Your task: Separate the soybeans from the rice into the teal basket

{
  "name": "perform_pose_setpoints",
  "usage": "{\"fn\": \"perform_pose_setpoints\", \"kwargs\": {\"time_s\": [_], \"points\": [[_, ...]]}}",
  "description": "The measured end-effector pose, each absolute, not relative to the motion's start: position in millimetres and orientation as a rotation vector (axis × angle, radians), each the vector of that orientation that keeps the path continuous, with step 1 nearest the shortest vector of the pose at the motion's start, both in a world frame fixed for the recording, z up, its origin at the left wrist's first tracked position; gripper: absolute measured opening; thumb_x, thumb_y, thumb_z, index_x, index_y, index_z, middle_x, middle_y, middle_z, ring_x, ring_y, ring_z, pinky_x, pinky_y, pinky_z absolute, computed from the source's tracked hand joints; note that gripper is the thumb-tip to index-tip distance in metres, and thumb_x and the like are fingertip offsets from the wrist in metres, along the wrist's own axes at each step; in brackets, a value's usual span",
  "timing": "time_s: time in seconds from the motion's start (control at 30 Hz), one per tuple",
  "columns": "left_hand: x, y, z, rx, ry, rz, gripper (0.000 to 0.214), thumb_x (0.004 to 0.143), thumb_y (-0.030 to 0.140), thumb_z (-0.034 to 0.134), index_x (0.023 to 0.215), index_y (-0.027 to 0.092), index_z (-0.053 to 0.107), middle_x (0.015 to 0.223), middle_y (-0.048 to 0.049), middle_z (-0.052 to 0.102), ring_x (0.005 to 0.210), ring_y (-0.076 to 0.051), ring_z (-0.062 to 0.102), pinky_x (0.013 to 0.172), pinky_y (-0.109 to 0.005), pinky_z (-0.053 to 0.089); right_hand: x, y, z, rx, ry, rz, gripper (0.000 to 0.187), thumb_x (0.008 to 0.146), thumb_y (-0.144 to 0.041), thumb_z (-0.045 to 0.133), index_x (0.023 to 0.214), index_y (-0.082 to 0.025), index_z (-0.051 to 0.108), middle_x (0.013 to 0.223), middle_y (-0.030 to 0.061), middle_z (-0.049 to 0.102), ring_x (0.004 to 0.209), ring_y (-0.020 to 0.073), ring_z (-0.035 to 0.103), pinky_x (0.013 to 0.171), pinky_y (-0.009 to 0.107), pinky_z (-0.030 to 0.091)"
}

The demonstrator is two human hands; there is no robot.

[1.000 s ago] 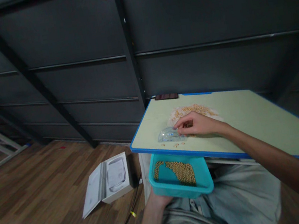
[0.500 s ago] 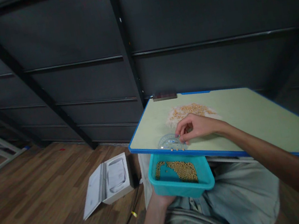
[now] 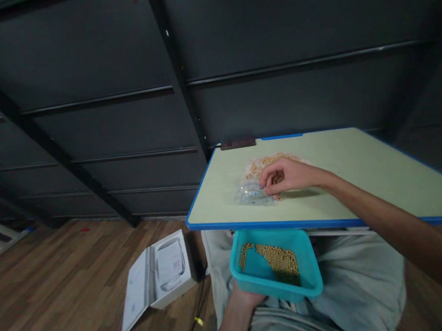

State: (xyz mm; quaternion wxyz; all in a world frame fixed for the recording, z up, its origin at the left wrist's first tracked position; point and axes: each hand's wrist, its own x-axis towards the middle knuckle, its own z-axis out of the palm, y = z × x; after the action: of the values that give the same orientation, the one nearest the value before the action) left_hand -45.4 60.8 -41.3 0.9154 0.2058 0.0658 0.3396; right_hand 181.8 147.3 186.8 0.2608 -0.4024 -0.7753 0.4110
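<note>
My right hand [image 3: 285, 176] rests on the pale green desk [image 3: 356, 172], its fingers pinched on a clear plastic protractor [image 3: 252, 194]. Just behind the hand lies a heap of tan beans mixed with white grains [image 3: 265, 165]. My left hand [image 3: 244, 299] holds a teal plastic tray [image 3: 276, 266] from underneath, over my lap and below the desk's blue front edge. Its fingers are hidden by the tray. A layer of tan beans [image 3: 278, 260] lies in the tray.
An open white box [image 3: 158, 273] lies on the wooden floor to the left, with a thin cable [image 3: 194, 315] beside it. A dark panelled wall with a slanted metal beam [image 3: 45, 143] stands behind the desk. A small dark object [image 3: 238, 144] sits at the desk's far edge.
My right hand drew the protractor to the desk's front edge, pushing loose beans off toward the tray, then moved back to the heap. The tray now sits slightly lower and to the right.
</note>
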Motion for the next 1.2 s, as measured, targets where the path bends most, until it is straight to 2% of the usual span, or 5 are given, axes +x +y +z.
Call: {"fn": "perform_pose_setpoints", "kwargs": {"time_s": [0.17, 0.37, 0.63, 0.83, 1.2], "points": [[-42.3, 64.9, -44.7, 0.463, 0.133, 0.678, 0.039, 0.095, 0.037, 0.049, 0.084, 0.023, 0.083, 0.101, -0.0095, 0.087, 0.125, -0.031, 0.072, 0.118, -0.056, 0.048, 181.7, 149.7, 181.3, -1.063, -2.181, 1.078, 0.016, 0.081, -0.032, 0.080, 0.087, -0.018, 0.076, 0.071, 0.0012, 0.073, 0.064, 0.0161, 0.069, 0.062, 0.028, 0.053], [-45.6, 63.6, -41.3, 0.471, 0.143, 0.683, 0.042, 0.097, 0.032, 0.043, 0.091, 0.025, 0.083, 0.101, -0.0079, 0.087, 0.125, -0.030, 0.072, 0.116, -0.058, 0.049, 195.5, 162.3, 175.9, -1.159, -2.170, 0.788, 0.011, 0.077, -0.021, 0.075, 0.088, -0.018, 0.076, 0.077, 0.0026, 0.074, 0.070, 0.0164, 0.066, 0.066, 0.029, 0.051], [-43.6, 64.9, -35.4, 0.576, 0.087, 0.675, 0.036, 0.095, 0.037, 0.050, 0.083, 0.025, 0.082, 0.115, -0.0069, 0.086, 0.141, -0.030, 0.061, 0.126, -0.059, 0.038, 206.8, 176.0, 170.7, -1.167, -2.011, 0.699, 0.011, 0.077, -0.026, 0.073, 0.085, -0.018, 0.073, 0.076, 0.0031, 0.072, 0.069, 0.0163, 0.064, 0.068, 0.031, 0.050], [-43.9, 66.7, -34.4, 0.595, 0.062, 0.682, 0.034, 0.091, 0.041, 0.056, 0.079, 0.024, 0.083, 0.106, -0.0057, 0.087, 0.142, -0.031, 0.059, 0.126, -0.057, 0.038, 208.9, 177.7, 167.5, -1.167, -2.012, 0.730, 0.011, 0.076, -0.027, 0.073, 0.083, -0.019, 0.071, 0.073, 0.0013, 0.069, 0.067, 0.0158, 0.062, 0.065, 0.030, 0.049], [-43.2, 65.3, -31.2, 0.578, -0.035, 0.640, 0.040, 0.096, 0.043, 0.049, 0.097, 0.030, 0.087, 0.133, -0.0012, 0.081, 0.155, -0.025, 0.049, 0.135, -0.050, 0.024, 211.7, 174.7, 167.7, -1.166, -2.110, 0.782, 0.011, 0.076, -0.023, 0.072, 0.086, -0.019, 0.072, 0.077, 0.0027, 0.072, 0.070, 0.0175, 0.065, 0.065, 0.030, 0.050]]}}
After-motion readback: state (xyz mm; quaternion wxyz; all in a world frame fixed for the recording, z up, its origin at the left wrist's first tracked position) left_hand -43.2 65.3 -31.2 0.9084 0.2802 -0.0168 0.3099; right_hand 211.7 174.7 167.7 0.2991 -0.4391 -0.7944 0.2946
